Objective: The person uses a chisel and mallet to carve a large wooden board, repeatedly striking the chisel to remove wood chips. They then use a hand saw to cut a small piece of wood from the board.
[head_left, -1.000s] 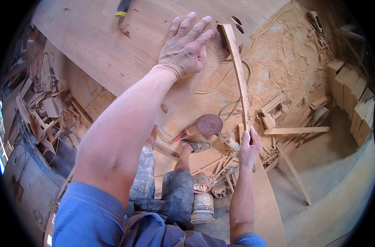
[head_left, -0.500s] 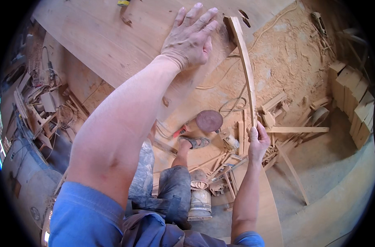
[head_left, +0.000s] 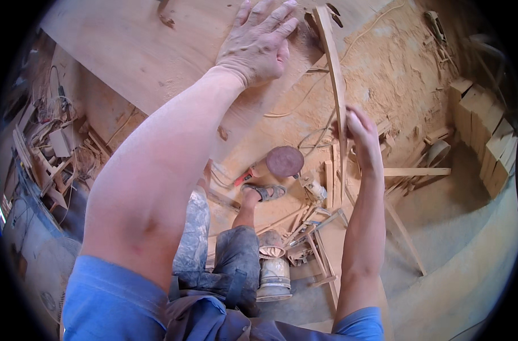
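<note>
My left hand (head_left: pixel 256 46) lies on the large flat wooden panel (head_left: pixel 128 48) near its right-hand corner, with the fingers stretched out and a little apart. Beside it, a long, thin, slightly curved wooden strip (head_left: pixel 334 68) runs from the panel's edge down toward me. My right hand (head_left: pixel 361 129) is closed around this strip at about its middle, and the strip's near end hangs free below the hand. Whether the far end touches the panel I cannot tell. Dark, split-like holes mark the panel near that end.
Below the panel, a power tool with a round brown disc (head_left: pixel 284 162) lies near my sandalled foot. White buckets (head_left: pixel 275 278) stand by my leg. Wood offcuts and a cable litter the sawdust-covered floor (head_left: pixel 395 74). Stacked wooden blocks (head_left: pixel 481 125) stand at right; scrap wood (head_left: pixel 48 153) fills the left.
My right hand has slid up the strip from its near end to about the middle. The left hand stays flat on the panel. The whole view has shifted slightly.
</note>
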Tool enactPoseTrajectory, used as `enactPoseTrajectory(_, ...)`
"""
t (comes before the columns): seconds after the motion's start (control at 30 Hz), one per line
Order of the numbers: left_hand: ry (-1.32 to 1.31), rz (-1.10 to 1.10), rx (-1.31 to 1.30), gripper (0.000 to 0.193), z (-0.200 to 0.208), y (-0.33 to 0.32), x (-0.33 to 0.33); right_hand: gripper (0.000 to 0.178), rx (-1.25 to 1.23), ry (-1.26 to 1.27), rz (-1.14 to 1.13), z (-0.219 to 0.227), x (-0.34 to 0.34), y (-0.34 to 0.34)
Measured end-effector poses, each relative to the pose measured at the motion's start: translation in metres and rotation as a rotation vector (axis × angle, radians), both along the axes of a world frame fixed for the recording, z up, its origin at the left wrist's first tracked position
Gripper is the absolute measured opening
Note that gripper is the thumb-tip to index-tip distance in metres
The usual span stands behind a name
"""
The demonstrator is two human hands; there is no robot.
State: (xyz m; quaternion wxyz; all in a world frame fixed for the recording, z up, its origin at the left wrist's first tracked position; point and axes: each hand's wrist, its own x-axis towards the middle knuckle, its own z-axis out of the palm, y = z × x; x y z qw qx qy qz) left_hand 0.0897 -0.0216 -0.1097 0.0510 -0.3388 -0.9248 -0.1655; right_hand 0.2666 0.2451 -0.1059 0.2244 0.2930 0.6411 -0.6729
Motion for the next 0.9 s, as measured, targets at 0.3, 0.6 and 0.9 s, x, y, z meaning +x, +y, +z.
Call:
enactPoseTrajectory(0.3,-0.041,0.055,0.042,0.056,-0.015,0.002,0.003,0.026,0.273,0.089,0.0,-0.007,-0.066,-0.046)
enactPoseTrajectory(0.6,-0.098,0.068,-0.008,0.057,-0.013,0.001,0.002,0.032,-0.051,-0.092,-0.087,0.01,0.01,-0.031)
enactPoseTrajectory(0.9,-0.073,0.061,0.037,0.052,-0.012,0.001,0.003,0.035,0.02,-0.223,-0.007,0.011,-0.024,-0.029)
